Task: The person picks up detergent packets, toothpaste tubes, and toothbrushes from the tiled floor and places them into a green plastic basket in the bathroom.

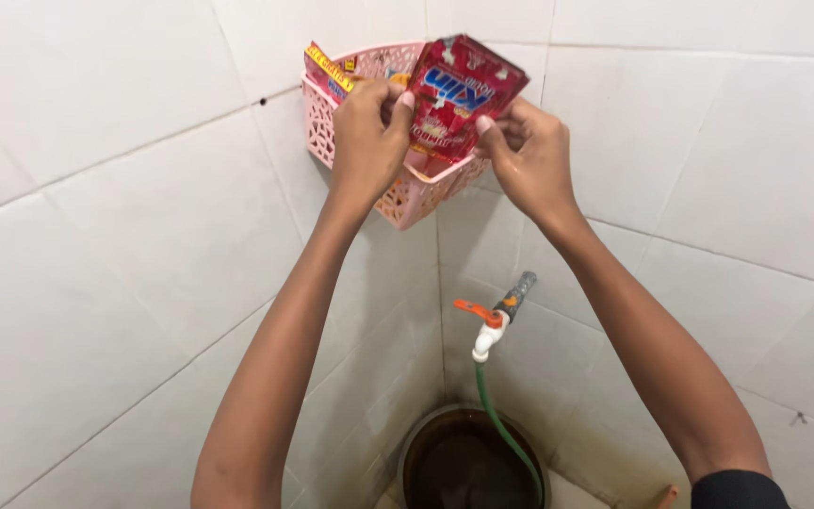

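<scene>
My left hand point(366, 141) and my right hand point(527, 155) both pinch a small red sachet point(462, 90) by its lower edge, one hand at each corner. The sachet is held upside down, just above a pink lattice corner basket point(409, 203) fixed in the corner of a white tiled wall. Another red and yellow packet point(329, 71) stands in the basket's left side, behind my left hand.
Below the basket a white tap with an orange handle point(487, 325) juts from the wall, and a green hose point(506, 429) runs down from it into a dark round bucket point(468, 462) on the floor. White tiles point(96, 236) cover both walls.
</scene>
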